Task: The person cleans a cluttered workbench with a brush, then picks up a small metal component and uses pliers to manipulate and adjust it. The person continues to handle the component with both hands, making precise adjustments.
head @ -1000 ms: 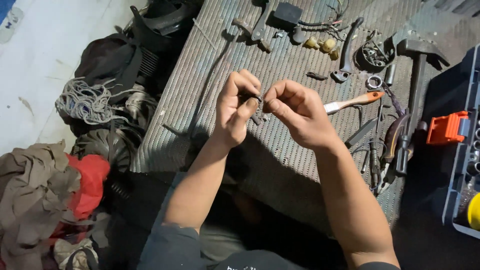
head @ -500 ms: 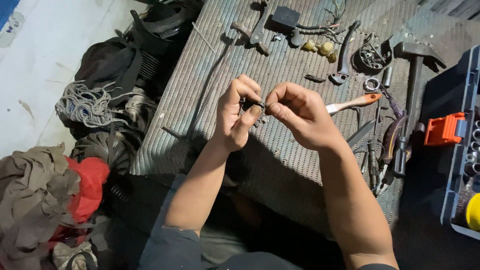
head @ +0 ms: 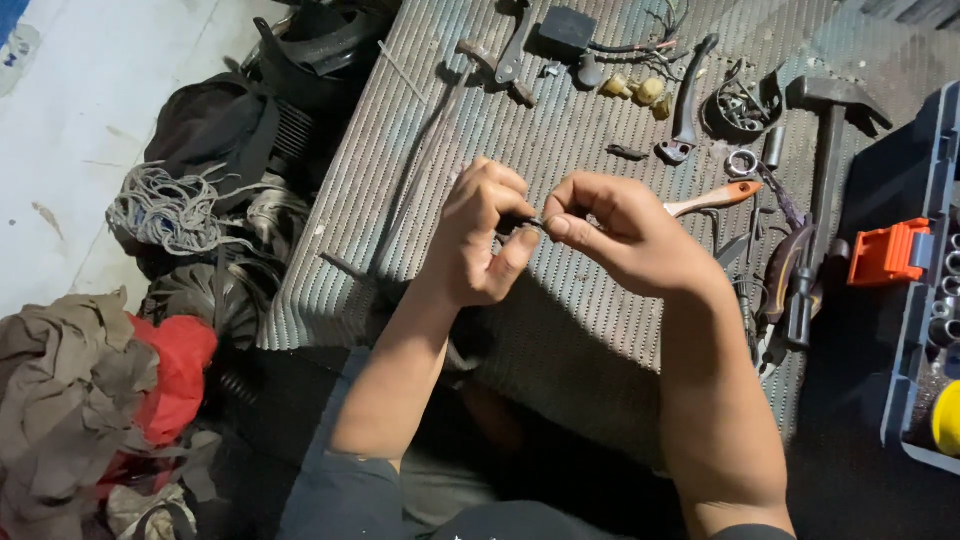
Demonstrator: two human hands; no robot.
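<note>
While both hands meet above the ribbed metal desk [head: 560, 330], a small dark part [head: 527, 222] sits pinched between them, held in the air over the middle of the desk rather than resting on it. The left hand [head: 485, 240] is curled nearly closed, thumb and forefinger pressed on the near end of the part; the right hand [head: 625, 235] is likewise almost shut, its fingertips nipping the other end. What the part is cannot be told, since the fingers cover most of it.

The main risk, as I judge it, is a slip: the piece is tiny, both grips are only fingertip grips, and a twist or pull that is too hard could flick it free. If it fell, it could lodge in the grooves of the desk, roll off the near edge into the dark gap by the person's lap, or vanish among the rags [head: 90, 400] and rope [head: 175, 205] on the floor to the left.

A second risk lies in the clutter just beside the right hand: the orange-handled tool [head: 715, 197], the hammer [head: 825, 180] and loose rings [head: 742, 162] lie near enough for a jerked elbow to scatter them.
</note>
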